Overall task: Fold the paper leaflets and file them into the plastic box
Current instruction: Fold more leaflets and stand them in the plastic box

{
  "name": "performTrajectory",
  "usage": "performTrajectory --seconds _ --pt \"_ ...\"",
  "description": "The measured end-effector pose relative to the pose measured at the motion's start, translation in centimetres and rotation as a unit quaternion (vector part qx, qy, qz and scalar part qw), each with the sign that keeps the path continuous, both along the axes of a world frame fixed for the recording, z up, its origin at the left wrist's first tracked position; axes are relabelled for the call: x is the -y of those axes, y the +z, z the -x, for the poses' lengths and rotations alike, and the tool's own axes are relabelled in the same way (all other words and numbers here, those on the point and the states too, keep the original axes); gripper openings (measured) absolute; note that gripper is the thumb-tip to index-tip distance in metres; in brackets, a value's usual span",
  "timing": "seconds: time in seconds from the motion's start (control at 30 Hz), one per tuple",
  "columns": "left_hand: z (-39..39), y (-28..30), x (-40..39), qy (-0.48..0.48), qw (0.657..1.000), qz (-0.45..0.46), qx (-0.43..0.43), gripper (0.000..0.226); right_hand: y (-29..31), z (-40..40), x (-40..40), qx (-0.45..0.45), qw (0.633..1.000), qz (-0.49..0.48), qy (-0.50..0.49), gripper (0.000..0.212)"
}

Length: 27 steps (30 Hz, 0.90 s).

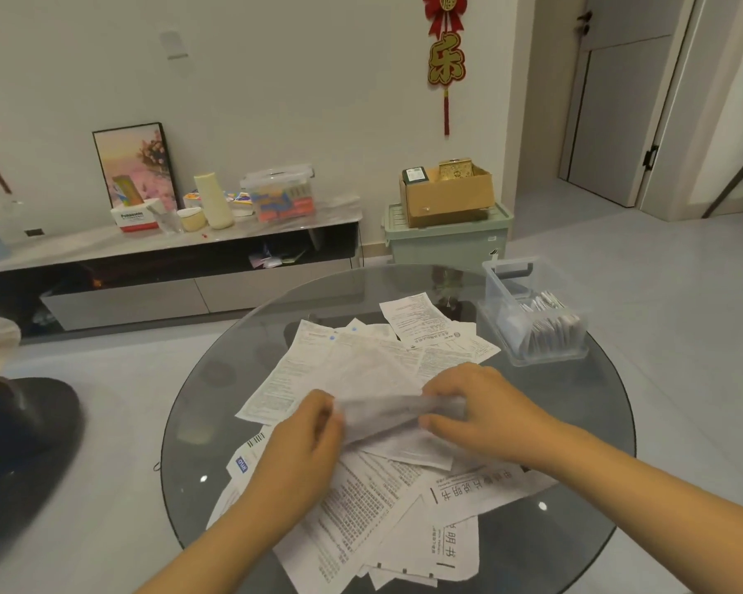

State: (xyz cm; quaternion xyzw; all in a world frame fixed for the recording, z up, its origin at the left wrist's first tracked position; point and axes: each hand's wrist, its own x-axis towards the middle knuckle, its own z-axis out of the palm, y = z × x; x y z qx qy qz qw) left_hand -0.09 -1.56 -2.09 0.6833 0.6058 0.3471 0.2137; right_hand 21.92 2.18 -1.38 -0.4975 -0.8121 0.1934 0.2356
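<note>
A blurred white leaflet (397, 415) was stretched between both hands just above the middle of the round glass table (575, 426), its printed text too smeared to read. The left hand (307, 439) had its fingers curled closed on the leaflet's left end, and the right hand (481, 407) pinched the right end, thumb below and fingers bent over the top edge.

Beneath and around it lay a loose heap of unfolded leaflets (361, 366), overlapping one another and spread from the far middle of the table to its near edge. One sheet (472, 486) near the right forearm showed large printed characters; another at the left (243, 460) carried a blue label and a barcode.

At the far right of the table stood the clear plastic box (528, 319), open on top, with a handle on its far end. Folded leaflets (550, 323) stood packed upright in a row inside its right part; its left part looked less full, though the clear walls made that hard to judge.

Beyond the table, a pale green storage bin (447, 237) sat on the floor with a cardboard box (447, 195) on its lid. A low media cabinet (168, 250) ran along the wall, bearing a framed picture (136, 165), a cream vase (213, 199) and a lidded clear container (282, 192). A red hanging ornament (446, 49) decorated the wall.
</note>
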Motion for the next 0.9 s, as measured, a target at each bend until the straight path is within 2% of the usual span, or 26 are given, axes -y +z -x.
performTrajectory --seconds 0.07,0.17,0.2,0.27,0.37,0.4,0.47,0.53,0.63,0.7,0.77,0.83,0.9 --pt "-0.1 0.1 -0.2 0.048 0.994 0.026 0.091 0.021 1.1 -0.6 -0.1 -0.081 0.992 0.075 -0.054 0.016" --pt "-0.3 -0.3 -0.7 0.087 0.968 0.097 0.214 0.023 2.1 -1.3 -0.1 -0.24 0.946 0.2 -0.084 0.019" --pt "-0.4 -0.4 -0.8 0.097 0.956 0.122 0.248 0.024 2.2 -1.3 0.0 -0.269 0.931 0.23 -0.088 0.017" --pt "-0.7 -0.6 -0.9 0.115 0.952 0.137 0.25 0.023 1.9 -1.1 0.0 -0.243 0.93 0.255 -0.101 0.013" --pt "-1.3 -1.0 -1.1 0.098 0.971 0.115 0.184 0.014 0.9 -0.5 -0.1 -0.119 0.953 0.242 -0.137 0.013" --pt "-1.5 -1.0 -1.0 0.081 0.978 0.11 0.157 0.021 0.5 -0.3 -0.1 -0.088 0.958 0.231 -0.145 0.012" --pt "-1.6 -1.4 -0.8 0.033 0.992 0.073 0.096 0.057 0.1 -0.1 -0.2 -0.042 0.962 0.215 -0.161 0.016" --pt "-1.5 -1.4 -0.6 -0.031 0.999 0.032 0.0 0.078 -0.3 0.1 -0.1 0.017 0.968 0.178 -0.173 0.032" --pt "-1.3 -1.3 -0.3 -0.133 0.975 0.028 -0.176 0.066 -0.5 0.2 0.2 0.087 0.982 0.071 -0.152 0.058" --pt "-1.0 -1.8 -0.3 -0.173 0.956 0.032 -0.236 0.059 -0.4 0.4 0.5 0.09 0.991 0.023 -0.092 0.052" --pt "-1.1 -2.2 -0.3 -0.19 0.939 0.034 -0.287 0.058 -0.7 0.4 0.8 0.112 0.992 0.043 -0.033 0.044" --pt "-1.2 -2.1 -0.3 -0.2 0.929 0.019 -0.311 0.057 -1.5 0.4 1.2 0.145 0.985 0.092 -0.001 0.062" --pt "-1.2 -1.8 -0.4 -0.209 0.933 -0.001 -0.293 0.055 -2.2 0.3 1.4 0.173 0.979 0.108 0.019 0.069"
